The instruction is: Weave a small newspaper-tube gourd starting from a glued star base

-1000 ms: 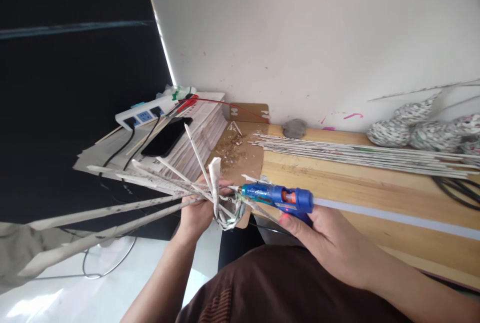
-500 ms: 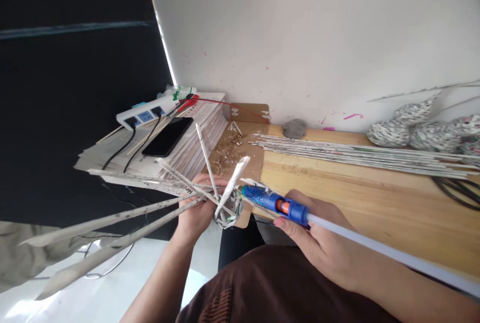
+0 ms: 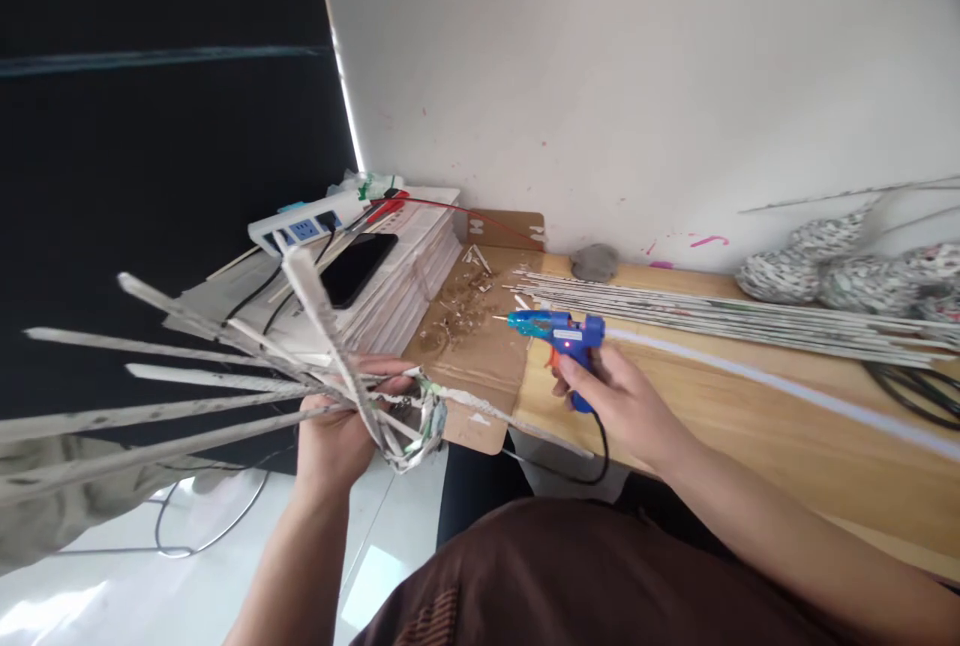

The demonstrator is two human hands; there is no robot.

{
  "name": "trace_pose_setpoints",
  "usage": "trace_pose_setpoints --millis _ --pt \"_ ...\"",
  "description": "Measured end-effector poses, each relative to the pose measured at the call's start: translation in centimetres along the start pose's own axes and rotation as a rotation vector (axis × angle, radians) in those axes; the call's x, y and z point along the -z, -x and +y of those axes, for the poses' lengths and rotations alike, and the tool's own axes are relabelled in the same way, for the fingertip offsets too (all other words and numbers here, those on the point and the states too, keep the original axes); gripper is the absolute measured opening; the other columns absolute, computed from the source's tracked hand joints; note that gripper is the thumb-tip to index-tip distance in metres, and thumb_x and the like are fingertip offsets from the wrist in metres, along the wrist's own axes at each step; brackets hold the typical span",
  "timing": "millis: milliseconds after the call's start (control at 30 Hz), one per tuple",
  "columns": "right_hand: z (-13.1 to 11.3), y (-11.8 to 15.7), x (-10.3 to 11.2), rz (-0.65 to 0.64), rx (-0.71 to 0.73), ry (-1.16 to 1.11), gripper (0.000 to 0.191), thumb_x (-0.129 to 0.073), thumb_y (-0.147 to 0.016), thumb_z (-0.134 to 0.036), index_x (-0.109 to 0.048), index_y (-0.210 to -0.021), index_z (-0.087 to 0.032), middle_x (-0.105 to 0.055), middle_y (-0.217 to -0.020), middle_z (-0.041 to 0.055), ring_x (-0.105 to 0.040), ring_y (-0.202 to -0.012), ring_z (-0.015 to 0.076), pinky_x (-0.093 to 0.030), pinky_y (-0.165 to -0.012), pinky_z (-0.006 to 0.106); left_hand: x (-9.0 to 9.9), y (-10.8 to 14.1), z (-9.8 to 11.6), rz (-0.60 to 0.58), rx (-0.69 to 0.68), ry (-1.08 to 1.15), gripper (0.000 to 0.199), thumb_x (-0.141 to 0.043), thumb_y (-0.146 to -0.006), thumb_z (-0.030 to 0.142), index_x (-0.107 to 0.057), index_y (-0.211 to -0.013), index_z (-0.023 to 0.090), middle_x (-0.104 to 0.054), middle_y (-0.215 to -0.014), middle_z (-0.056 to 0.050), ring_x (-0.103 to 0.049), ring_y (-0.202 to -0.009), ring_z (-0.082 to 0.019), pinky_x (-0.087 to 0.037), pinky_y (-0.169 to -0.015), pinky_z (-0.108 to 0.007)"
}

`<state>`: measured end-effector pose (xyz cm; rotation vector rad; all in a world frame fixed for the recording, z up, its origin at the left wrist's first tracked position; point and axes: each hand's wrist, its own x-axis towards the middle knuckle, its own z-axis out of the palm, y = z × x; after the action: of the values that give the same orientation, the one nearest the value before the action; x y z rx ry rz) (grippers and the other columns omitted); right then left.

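Observation:
My left hand (image 3: 335,434) is closed around a small woven piece of rolled paper tubes (image 3: 431,421). Several of its long tubes fan out to the left, and one loose strip (image 3: 487,406) trails off to the right. Part of the weave is hidden by my fingers. My right hand (image 3: 619,391) grips a blue hot glue gun (image 3: 566,331) by its handle, fingers near the orange trigger. The nozzle points left, apart from the weave. A long translucent glue stick (image 3: 720,369) runs out of the gun's rear.
Behind the gun, a bundle of thin paper tubes (image 3: 735,314) lies on the wooden table (image 3: 720,416). Scraps litter a cardboard sheet (image 3: 487,326). A phone (image 3: 360,269) and a power strip (image 3: 300,221) rest on a paper stack (image 3: 409,301). Woven paper forms (image 3: 817,246) stand at right.
The glue gun has moved away from the weave, up and back, and now shows side-on. My left hand has shifted left, turning the weave so its tubes spread leftward.

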<state>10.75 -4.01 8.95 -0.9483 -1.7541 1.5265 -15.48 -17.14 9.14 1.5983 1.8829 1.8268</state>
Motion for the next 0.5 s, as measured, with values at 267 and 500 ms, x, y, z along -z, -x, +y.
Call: trace_pose_setpoints --millis 267,500 --pt "2.5 -4.7 -3.8 0.004 -0.352 -0.273 0.025 -0.059 -0.093 -0.042 -0.057 -0.093 -0.017 -0.051 -0.070 -0.0044 -0.045 -0.050 0.0071 -0.041 -0.045 0.021 2.4 0.6 1.0 0.017 -0.123 0.046 0.011 -0.073 -0.079 0.020 -0.077 -0.080 0.030 -0.074 -0.084 0.002 -0.067 -0.084 -0.020 -0.055 -0.077 -0.036" --pt "1.8 -9.1 -7.9 -0.004 -0.544 -0.392 0.004 -0.050 -0.098 -0.018 -0.049 -0.094 -0.018 -0.053 -0.073 -0.0045 -0.063 -0.056 0.0066 -0.059 -0.062 0.022 3.6 0.9 -0.1 0.016 -0.129 0.000 0.014 -0.074 -0.076 0.023 -0.078 -0.081 0.036 -0.074 -0.088 0.002 -0.068 -0.084 -0.023 -0.058 -0.077 -0.044"
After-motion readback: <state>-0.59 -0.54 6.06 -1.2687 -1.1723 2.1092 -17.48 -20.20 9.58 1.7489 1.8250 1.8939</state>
